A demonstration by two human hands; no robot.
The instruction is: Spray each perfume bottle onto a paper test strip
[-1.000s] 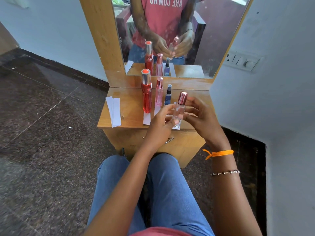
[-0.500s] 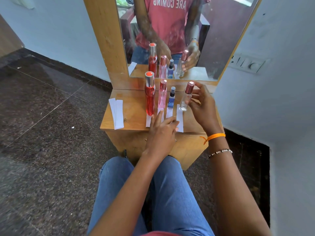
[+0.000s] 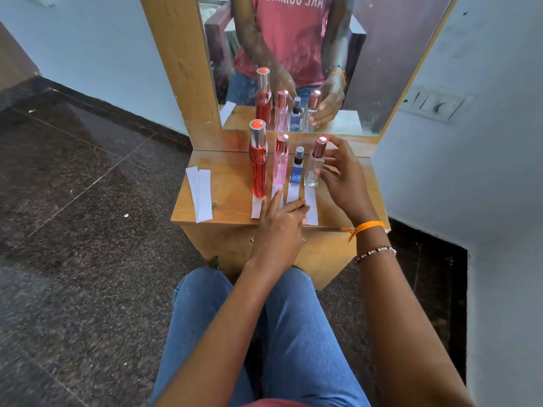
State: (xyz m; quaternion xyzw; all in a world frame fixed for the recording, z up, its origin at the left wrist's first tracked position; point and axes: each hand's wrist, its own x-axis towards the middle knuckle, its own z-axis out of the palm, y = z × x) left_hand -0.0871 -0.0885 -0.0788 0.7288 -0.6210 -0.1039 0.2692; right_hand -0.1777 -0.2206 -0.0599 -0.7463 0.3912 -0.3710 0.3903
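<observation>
Four perfume bottles stand in a row on the wooden dresser top (image 3: 223, 186): a tall red bottle (image 3: 258, 165), a pink bottle (image 3: 280, 164), a small blue bottle (image 3: 297, 168) and a clear bottle (image 3: 315, 168) with a rose cap. Each stands on the far end of a white paper strip; the clear bottle's strip (image 3: 311, 207) is the rightmost. My right hand (image 3: 343, 177) curls around the clear bottle's right side, with the thumb on the glass and the index finger by the cap. My left hand (image 3: 279, 224) lies flat on the near ends of the middle strips, fingers spread.
Two spare paper strips (image 3: 200, 195) lie at the dresser's left edge. A mirror (image 3: 382, 54) rises right behind the bottles. A wall with a switch plate (image 3: 435, 105) is close on the right. My knees in jeans are below the dresser front.
The clear bottle, held up in both hands a second ago, now stands at the right end of the row on its strip. My left hand dropped flat onto the strips.
</observation>
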